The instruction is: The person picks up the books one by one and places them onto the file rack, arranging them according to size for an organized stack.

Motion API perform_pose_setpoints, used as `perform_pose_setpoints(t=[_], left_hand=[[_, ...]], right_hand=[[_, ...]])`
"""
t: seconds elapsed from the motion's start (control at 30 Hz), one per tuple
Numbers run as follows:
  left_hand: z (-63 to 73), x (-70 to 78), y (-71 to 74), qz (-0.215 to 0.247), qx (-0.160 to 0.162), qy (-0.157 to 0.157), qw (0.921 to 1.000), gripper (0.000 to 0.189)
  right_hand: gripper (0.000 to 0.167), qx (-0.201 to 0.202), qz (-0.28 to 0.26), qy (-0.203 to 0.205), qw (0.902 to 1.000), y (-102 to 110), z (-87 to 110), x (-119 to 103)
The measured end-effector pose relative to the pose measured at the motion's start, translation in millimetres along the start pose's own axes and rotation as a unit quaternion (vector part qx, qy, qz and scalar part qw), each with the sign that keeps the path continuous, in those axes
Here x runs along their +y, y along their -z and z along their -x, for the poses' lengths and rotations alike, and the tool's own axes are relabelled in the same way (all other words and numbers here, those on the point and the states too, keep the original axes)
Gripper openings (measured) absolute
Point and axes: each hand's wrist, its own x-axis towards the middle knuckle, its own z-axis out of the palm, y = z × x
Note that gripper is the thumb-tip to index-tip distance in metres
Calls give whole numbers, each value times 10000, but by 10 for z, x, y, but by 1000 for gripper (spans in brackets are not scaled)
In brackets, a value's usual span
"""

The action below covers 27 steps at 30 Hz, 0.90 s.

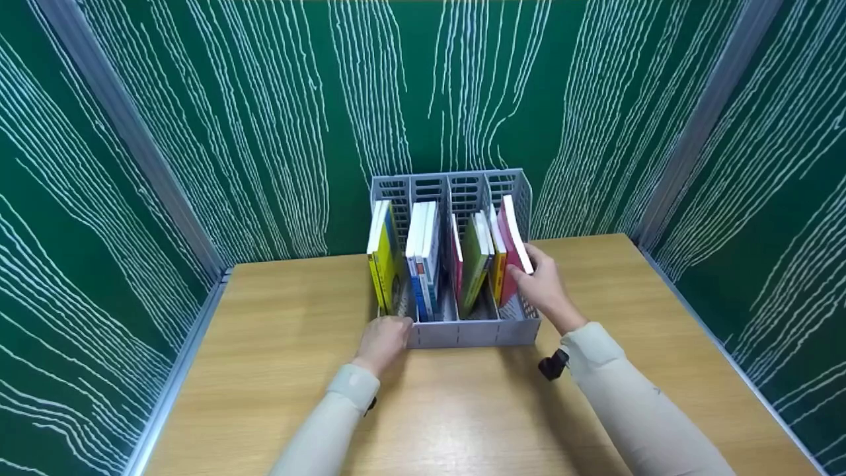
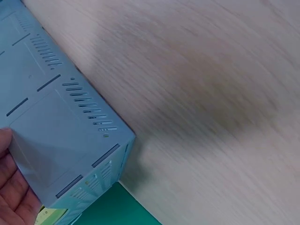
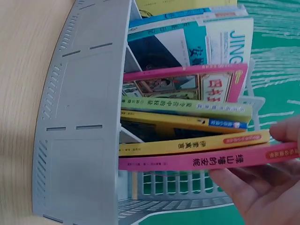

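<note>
A grey four-slot book rack point(image 1: 476, 334) stands on the table with books upright in its slots. My right hand point(image 1: 547, 291) pinches a pink book point(image 3: 187, 162) near its top, in the rightmost slot. Beside it is a yellow-spined book point(image 3: 206, 143). My left hand point(image 1: 383, 340) grips the rack's front left corner, its fingers over the top edge of the front panel point(image 2: 56, 136). Yellow books point(image 1: 379, 268) fill the leftmost slot. Farther right stand white-and-blue books point(image 1: 423, 258), a thin pink-red book point(image 1: 456, 254) and a green book point(image 1: 473, 268).
The wooden table point(image 1: 291, 344) extends in front of the rack and to both sides. Green walls point(image 1: 264, 132) with white wavy lines rise behind and at the sides, joined by grey metal posts point(image 1: 132, 132). The rack stands near the back wall.
</note>
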Motion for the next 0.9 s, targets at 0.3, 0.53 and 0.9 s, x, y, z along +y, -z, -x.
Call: perform_pose_setpoints(t=[0.3,0.53,0.9], left_hand=[[-8,-13,1,-115,-74,87,9999,19],[-24,21,20,-220,-225,87,9995,20],[-23,13,13,-403,-92,70,9991,16]], right_hand=[[73,-649,-229,-415,9968,-4,-216,122],[73,-684,-218,-459,9964,-47,-292,227],[65,-729,-99,-127,9972,-112,-409,324]])
